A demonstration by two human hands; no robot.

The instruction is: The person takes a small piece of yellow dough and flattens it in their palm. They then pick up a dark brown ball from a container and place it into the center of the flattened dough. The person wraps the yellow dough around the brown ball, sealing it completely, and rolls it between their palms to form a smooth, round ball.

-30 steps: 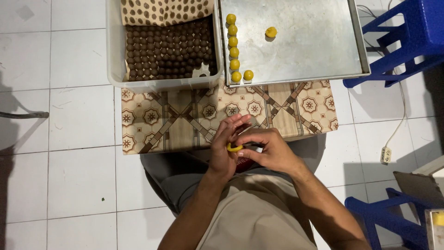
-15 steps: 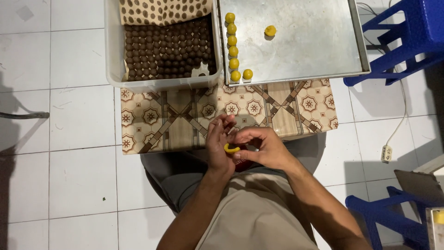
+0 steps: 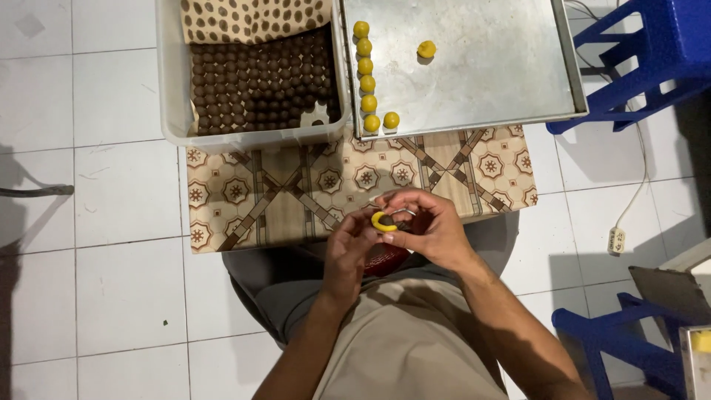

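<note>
Seen from above, a seated person's left hand (image 3: 349, 248) and right hand (image 3: 429, 228) meet over the lap, both pinching a curved yellow dough piece (image 3: 383, 221) between fingertips. Just beyond the hands lies a patterned beige mat (image 3: 296, 192). Past the mat, a white plastic tub (image 3: 172, 89) holds rows of small brown balls (image 3: 259, 81). Right of the tub, a metal tray (image 3: 503, 67) carries yellow dough balls (image 3: 367, 74) lined along its left edge.
</note>
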